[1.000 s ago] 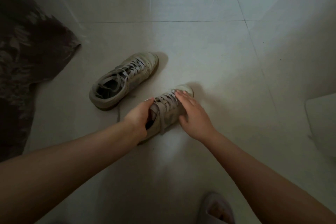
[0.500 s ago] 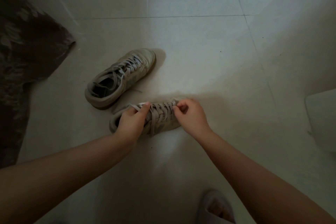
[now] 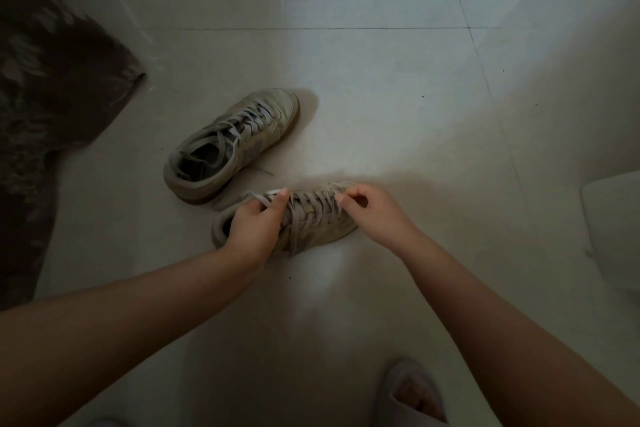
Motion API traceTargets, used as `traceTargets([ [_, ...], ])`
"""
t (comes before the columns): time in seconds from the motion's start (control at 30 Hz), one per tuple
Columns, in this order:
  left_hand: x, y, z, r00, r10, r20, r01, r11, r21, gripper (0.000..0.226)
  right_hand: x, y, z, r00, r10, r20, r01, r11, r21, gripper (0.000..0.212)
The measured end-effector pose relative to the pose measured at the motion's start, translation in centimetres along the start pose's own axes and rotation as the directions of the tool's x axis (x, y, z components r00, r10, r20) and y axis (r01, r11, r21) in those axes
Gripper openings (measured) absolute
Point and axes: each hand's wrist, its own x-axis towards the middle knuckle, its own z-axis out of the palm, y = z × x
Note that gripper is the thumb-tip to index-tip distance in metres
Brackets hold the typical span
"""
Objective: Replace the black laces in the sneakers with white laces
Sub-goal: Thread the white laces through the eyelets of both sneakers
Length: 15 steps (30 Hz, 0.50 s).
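Near sneaker (image 3: 311, 218): lies on the tiled floor (image 3: 381, 97) around the middle of the view, heel to the left and toe to the right, tipped a little so its laced top faces the camera
Laces on near sneaker (image 3: 313, 210): greyish in the dim light, threaded in crossings up the front; one loose end hangs down over the near side of the shoe
Left hand (image 3: 256, 225): grips the near sneaker at its collar and tongue end, fingers wrapped over the opening, thumb stretched up along the top of the lacing
Right hand (image 3: 372, 210): over the toe end of the same shoe, fingers curled with thumb and forefinger pinching a lace at the lowest crossings
Far sneaker (image 3: 232, 142): stands upright on the floor just beyond and left of the near one, toe pointing to the upper right, opening towards the camera, its laces loose and untied
Gap between the shoes: small; whether they touch cannot be told
Dark patterned cloth (image 3: 52, 107): covers the floor along the left edge
Slippered foot (image 3: 412, 395): at the bottom edge, right of centre
Pale rounded object (image 3: 616, 229): at the right edge, partly cut off
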Motion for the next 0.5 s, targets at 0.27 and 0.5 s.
traceTargets([
  [0.27,0.1,0.8,0.0,0.979,-0.148,-0.137,0.141,0.988,-0.060,0.036,-0.5,0.6,-0.5,0.998,-0.056,0.029,0.057,0.998,-0.037,0.015],
  [0.5,-0.7,0.4,-0.8,0.991,-0.131,-0.023,0.130,0.991,-0.014,0.043,-2.5,0.9,1.7,0.938,-0.256,-0.232,0.225,0.962,-0.153,0.007],
])
